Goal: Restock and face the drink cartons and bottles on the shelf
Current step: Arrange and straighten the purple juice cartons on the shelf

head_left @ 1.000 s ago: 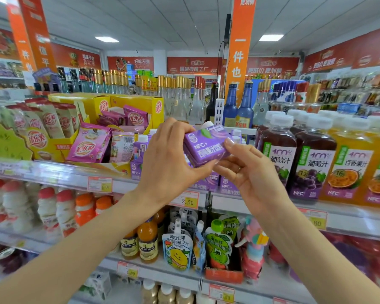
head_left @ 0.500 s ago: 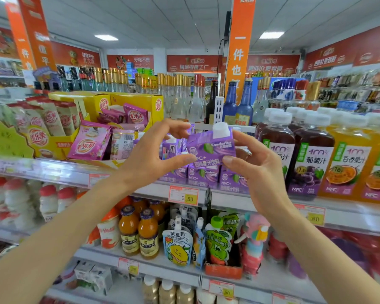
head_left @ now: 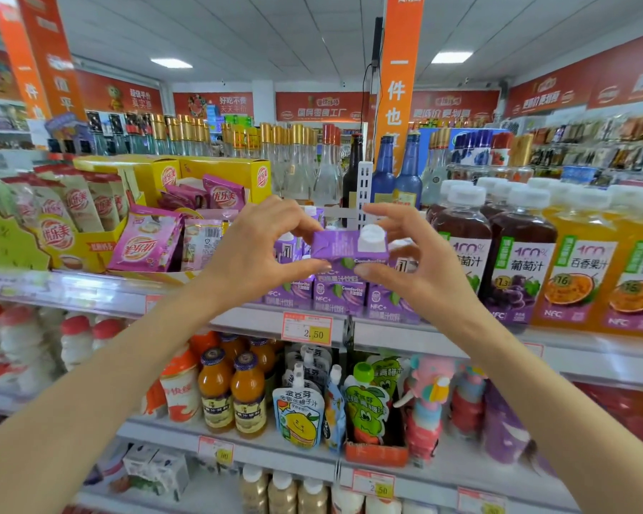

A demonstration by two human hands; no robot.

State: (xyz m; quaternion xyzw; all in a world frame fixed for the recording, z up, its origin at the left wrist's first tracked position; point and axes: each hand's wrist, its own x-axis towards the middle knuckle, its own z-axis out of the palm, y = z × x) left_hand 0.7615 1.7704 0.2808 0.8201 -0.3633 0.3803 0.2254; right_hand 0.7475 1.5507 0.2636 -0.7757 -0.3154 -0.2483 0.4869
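A small purple juice carton [head_left: 344, 247] with a white cap hangs upright in front of the shelf, its top toward me. My left hand [head_left: 255, 255] pinches its left end between thumb and fingers. My right hand [head_left: 411, 270] pinches its right end the same way. Just below and behind it stands a row of matching purple cartons [head_left: 340, 294] on the shelf [head_left: 238, 320], faces forward.
Dark grape juice bottles [head_left: 518, 254] and orange passion-fruit bottles [head_left: 581, 268] stand to the right. Pink and yellow milk-tea packs [head_left: 145, 243] fill the left. Glass bottles line the top behind. Lower shelves hold orange bottles [head_left: 231, 395] and pouches [head_left: 299, 413].
The carton has been turned upright from lying tilted, then lowered toward the row of purple cartons. Both hands have kept hold of it, shifting to pinch its ends.
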